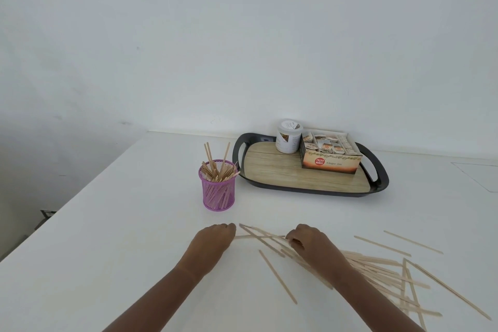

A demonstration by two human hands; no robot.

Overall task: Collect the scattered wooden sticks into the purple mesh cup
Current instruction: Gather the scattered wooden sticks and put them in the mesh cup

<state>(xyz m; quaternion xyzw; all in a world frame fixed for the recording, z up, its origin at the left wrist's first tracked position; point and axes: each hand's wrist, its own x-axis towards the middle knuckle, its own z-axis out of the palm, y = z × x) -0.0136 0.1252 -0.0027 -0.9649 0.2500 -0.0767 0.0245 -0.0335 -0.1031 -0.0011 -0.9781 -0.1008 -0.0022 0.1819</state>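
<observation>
A cardboard tea box [331, 155] sitting on the wood-patterned tray [272, 170] is showing the words "Ginger Tea" on its front panel, beside a round red badge reading "FRESH" and "HONEST". The white tub [289, 136] standing next to the box is carrying printed labels, but their lettering is appearing too small and blurred to read.

Bright, even, diffuse light; no glare. Soft faint shadows under the purple mesh cup [218, 186] and tray [310, 170]. Slight overall softness. Wide-angle bending toward the frame edges.
</observation>
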